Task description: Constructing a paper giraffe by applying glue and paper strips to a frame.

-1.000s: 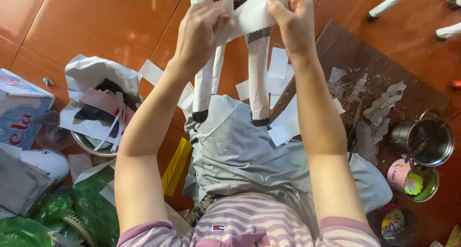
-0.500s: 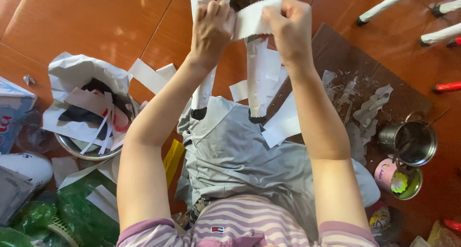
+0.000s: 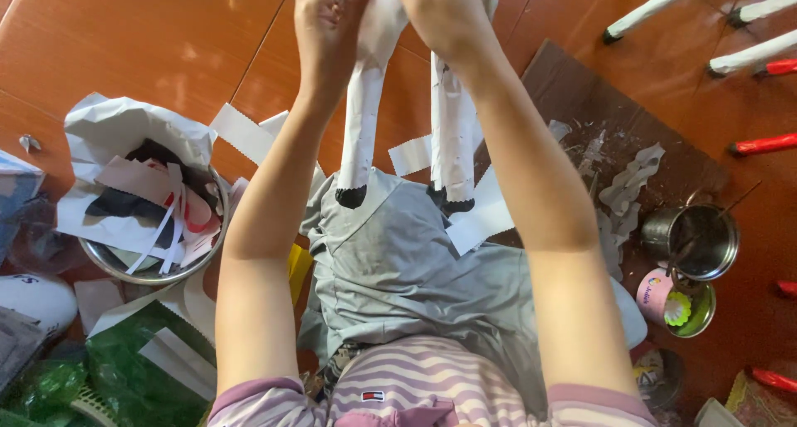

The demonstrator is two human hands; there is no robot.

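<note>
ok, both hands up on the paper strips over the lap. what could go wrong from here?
Left hand and right hand grip the white paper at the frame's top edge; the grip is partly out of view. The two hanging strips could tear unevenly or drop onto the grey cloth. A falling strip might land in the open metal pot to the right.

At the top centre of the frame the paper strips [image 3: 452,128] are white with black scalloped ends. The floor [image 3: 141,37] is orange-brown tile. At the bottom, the shirt [image 3: 415,385] is pink-and-white striped; the cloth [image 3: 407,269] above it is grey. Lower left, the bag [image 3: 124,369] is green.
</note>
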